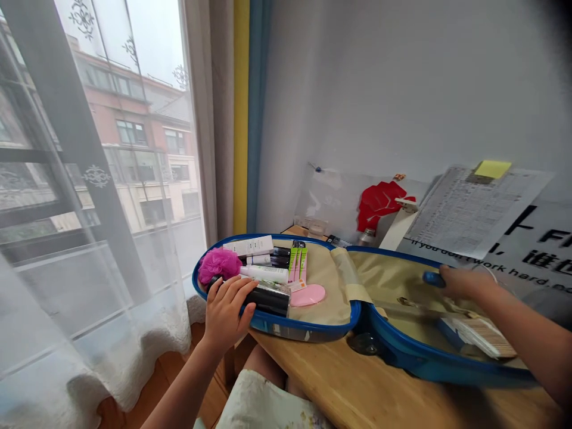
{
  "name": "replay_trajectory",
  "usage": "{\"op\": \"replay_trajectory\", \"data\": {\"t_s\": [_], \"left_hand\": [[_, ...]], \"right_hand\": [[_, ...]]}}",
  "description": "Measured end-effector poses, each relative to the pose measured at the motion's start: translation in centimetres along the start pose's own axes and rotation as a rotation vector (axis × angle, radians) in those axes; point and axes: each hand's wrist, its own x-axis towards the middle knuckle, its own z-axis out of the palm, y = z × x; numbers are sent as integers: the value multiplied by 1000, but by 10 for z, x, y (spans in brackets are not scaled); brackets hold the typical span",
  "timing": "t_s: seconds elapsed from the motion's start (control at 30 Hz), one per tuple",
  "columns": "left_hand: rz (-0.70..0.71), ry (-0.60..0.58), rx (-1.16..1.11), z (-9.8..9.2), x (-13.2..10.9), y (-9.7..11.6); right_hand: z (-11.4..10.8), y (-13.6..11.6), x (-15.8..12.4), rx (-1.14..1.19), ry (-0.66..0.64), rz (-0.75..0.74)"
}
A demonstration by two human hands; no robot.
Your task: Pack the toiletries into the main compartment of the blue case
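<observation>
An open blue suitcase (308,331) lies on a wooden table. My left hand (230,307), fingers apart, rests over a black cylindrical item (270,299) at the near left of its left half. Beside it are a pink mesh sponge (218,264), a white tube (264,273), a white box (250,245), green-and-pink packs (298,262) and a pink oval item (308,295). Above the right half, my right hand (460,282) is closed on a small blue object (433,279). A packet of thin sticks (485,337) lies in that half.
The wooden table (339,387) extends in front of the suitcase. Curtains (226,119) and a window stand at the left. Behind the suitcase are papers (473,208), a red fist-shaped cutout (382,204) and a wall poster.
</observation>
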Motion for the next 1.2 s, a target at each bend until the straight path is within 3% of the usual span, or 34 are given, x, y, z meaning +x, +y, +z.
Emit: {"op": "replay_trajectory", "data": {"t_s": [0.13, 0.27, 0.43, 0.57, 0.67, 0.83, 1.2], "left_hand": [[-10, 0, -11, 0, 0, 1], [-9, 4, -23, -1, 1, 1], [-33, 3, -36, -1, 0, 2], [-38, -1, -49, -1, 0, 2], [-41, 2, -56, 1, 0, 1], [-49, 10, -73, 1, 0, 2], [-39, 15, -55, 1, 0, 1]], "right_hand": [[-35, -51, 7, 115, -138, -169], [-57, -148, -11, 317, -143, -462], [-53, -274, -54, 498, -175, -781], [-36, -334, -73, 512, -212, -893], [-23, -354, -78, 495, -219, -916], [-13, -368, -82, 478, -237, -942], [-25, -360, -90, 508, -247, -894]]}}
